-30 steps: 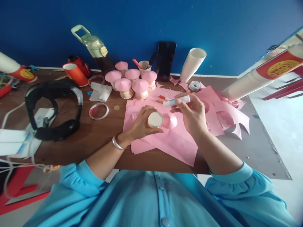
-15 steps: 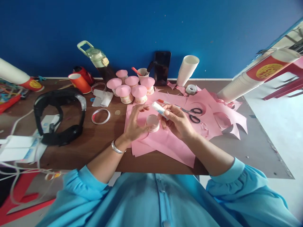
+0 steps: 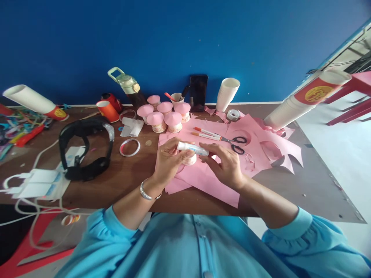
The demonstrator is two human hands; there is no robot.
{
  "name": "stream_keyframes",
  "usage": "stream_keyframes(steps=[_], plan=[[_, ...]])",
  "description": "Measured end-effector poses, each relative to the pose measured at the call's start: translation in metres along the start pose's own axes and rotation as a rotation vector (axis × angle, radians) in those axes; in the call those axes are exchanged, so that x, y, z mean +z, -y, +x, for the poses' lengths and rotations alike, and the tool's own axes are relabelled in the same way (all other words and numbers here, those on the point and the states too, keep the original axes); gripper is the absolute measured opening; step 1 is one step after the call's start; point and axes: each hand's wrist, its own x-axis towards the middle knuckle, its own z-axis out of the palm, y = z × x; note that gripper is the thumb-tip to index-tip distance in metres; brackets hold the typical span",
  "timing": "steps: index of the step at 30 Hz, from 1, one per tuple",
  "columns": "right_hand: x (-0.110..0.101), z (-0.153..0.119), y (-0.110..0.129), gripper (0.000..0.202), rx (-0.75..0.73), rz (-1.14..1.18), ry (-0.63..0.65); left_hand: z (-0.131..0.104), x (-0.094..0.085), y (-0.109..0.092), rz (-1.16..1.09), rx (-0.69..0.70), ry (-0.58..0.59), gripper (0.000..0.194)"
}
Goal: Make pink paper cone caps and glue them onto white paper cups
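A white glue stick [image 3: 193,148] with blue print lies crosswise between my two hands. My left hand [image 3: 170,157] pinches its left end between thumb and fingers. At its right end, my right hand [image 3: 224,161] has thumb and fingers closed around it. Just below the glue stick, a small patterned paper cup [image 3: 190,160] stands on the pink paper [image 3: 214,185], partly hidden. Behind my hands stand several small cups with pink paper cone tops [image 3: 173,119]. Scissors [image 3: 236,144] and two markers [image 3: 206,135] lie on the pink paper to the right.
Stacked white cups [image 3: 227,94] and a phone [image 3: 198,92] stand along the blue wall. A bottle [image 3: 130,87], a tape ring [image 3: 130,147] and a black head strap [image 3: 87,170] are at left. Cut pink scraps [image 3: 282,148] and a long cup stack [image 3: 304,100] lie at right.
My left hand has left the small cup and taken the glue stick's left end. The glue stick has turned nearly level, and the view has shifted slightly.
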Motion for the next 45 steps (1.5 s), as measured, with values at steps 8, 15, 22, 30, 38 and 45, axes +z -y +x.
stream_keyframes(steps=[8,15,22,30,38,45], plan=[[-0.003,-0.001,0.008,0.035,0.219,0.395,0.106,0.003,0.006,-0.019,0.075,0.014,0.025,0.024],[-0.011,-0.007,0.017,0.016,-0.089,-0.16,-0.108,0.0,0.011,-0.014,-0.067,-0.068,-0.021,0.027],[-0.014,0.001,0.024,0.039,0.3,0.378,0.148,0.002,0.011,-0.03,0.115,0.09,0.033,0.021],[-0.016,-0.01,0.018,0.015,-0.185,-0.341,-0.097,-0.001,0.01,-0.023,0.01,-0.069,0.076,0.03],[-0.06,-0.007,-0.056,0.021,0.174,-0.72,0.053,-0.004,-0.031,-0.003,0.484,-0.003,0.125,0.062],[-0.048,-0.021,-0.06,0.032,0.015,-1.005,0.271,-0.009,-0.031,0.022,0.697,0.001,0.237,0.075]])
